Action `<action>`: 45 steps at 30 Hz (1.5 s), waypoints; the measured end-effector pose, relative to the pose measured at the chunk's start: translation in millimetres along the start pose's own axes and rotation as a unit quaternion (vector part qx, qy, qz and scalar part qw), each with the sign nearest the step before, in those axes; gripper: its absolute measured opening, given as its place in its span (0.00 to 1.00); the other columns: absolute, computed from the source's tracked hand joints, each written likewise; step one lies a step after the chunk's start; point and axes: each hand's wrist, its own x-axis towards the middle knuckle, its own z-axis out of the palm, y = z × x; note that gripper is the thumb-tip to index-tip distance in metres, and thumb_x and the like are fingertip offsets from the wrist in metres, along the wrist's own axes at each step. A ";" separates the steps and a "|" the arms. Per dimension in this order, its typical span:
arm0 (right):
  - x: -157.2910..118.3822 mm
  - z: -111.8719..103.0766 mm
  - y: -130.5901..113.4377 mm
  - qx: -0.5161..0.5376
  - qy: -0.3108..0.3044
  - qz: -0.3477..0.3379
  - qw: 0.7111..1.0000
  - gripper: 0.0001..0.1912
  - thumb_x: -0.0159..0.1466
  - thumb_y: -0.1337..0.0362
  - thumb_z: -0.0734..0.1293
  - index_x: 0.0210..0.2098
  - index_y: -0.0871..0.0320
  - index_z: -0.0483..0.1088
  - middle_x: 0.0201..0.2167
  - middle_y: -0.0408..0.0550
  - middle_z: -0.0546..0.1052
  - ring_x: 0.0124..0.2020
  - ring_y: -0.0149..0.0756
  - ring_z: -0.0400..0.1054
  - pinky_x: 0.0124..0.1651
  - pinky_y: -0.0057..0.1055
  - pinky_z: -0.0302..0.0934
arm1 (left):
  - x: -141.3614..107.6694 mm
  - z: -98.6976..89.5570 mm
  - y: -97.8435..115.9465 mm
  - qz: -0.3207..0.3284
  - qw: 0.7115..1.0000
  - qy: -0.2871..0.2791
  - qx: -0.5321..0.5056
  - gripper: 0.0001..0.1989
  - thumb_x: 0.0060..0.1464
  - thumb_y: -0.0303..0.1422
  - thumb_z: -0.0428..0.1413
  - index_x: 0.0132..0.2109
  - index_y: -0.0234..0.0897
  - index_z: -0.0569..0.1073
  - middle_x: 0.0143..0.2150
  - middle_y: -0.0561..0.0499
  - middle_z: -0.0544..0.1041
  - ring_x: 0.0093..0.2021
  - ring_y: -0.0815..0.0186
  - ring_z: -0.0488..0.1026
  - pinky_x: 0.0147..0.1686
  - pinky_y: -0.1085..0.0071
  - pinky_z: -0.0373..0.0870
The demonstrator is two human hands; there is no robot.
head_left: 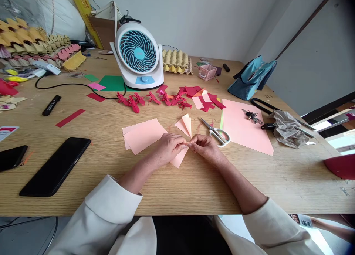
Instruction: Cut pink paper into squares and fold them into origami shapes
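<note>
Sleeves [115, 201] nearest, left hand [172, 148] and right hand [207, 148] pinch paper [189, 143] between sheets [145, 135] and scissors [213, 129].

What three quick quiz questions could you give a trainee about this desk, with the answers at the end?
1. Multiple choice: what do the fingertips of the left hand and right hand pinch together?
A) the scissors
B) a piece of peach paper
C) the black marker

2. True or false: the fan stands farther from the hands than the row of red paper pieces.

3. Short answer: what are the keys lying on?

Key:
1. B
2. True
3. The large pink sheet
</note>
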 end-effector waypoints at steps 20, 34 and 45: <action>-1.3 -3.7 -9.3 -0.055 -0.023 0.010 0.998 0.21 0.62 0.47 0.65 0.26 0.59 0.70 0.24 0.44 0.73 0.25 0.30 0.64 0.31 0.29 0.59 | 1.2 0.8 -1.7 0.012 0.999 0.023 -0.028 0.16 0.60 0.33 0.51 0.24 0.36 0.64 0.22 0.57 0.63 0.26 0.71 0.59 0.29 0.72 0.53; -0.8 2.1 -2.1 -0.086 0.002 -0.035 0.996 0.16 0.59 0.51 0.69 0.27 0.58 0.68 0.21 0.40 0.66 0.23 0.28 0.55 0.27 0.28 0.49 | -1.1 6.2 -2.6 -0.026 0.996 0.047 -0.069 0.10 0.57 0.32 0.53 0.28 0.36 0.69 0.25 0.55 0.70 0.27 0.71 0.63 0.31 0.74 0.59; -1.4 7.0 -2.8 -0.095 0.018 -0.063 0.993 0.15 0.61 0.53 0.68 0.27 0.58 0.67 0.22 0.42 0.66 0.24 0.30 0.56 0.28 0.29 0.51 | -0.2 4.7 3.9 -0.114 0.981 0.032 -0.157 0.08 0.53 0.31 0.55 0.27 0.35 0.69 0.25 0.56 0.70 0.27 0.72 0.64 0.28 0.75 0.59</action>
